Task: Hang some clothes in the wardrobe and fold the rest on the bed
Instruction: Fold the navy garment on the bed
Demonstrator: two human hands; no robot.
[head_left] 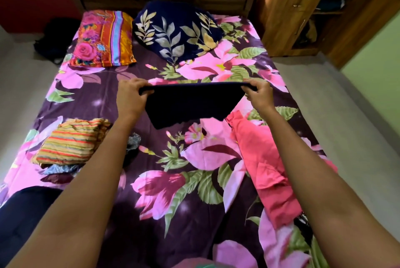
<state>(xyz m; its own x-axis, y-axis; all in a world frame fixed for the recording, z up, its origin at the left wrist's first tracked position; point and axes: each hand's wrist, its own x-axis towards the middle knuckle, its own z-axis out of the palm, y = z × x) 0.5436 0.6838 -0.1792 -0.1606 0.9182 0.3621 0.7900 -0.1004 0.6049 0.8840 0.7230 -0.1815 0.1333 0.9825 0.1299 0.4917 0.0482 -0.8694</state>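
Head view: the folding step is in hand. The left hand [129,96] and right hand [260,94] each pinch an upper corner of a dark cloth [190,105], stretched taut over the middle of the bed [194,192]. A striped folded cloth [71,140] lies to the left and a pink garment [266,159] lies loose on the right. Judged next: lay the dark cloth flat and double it evenly.
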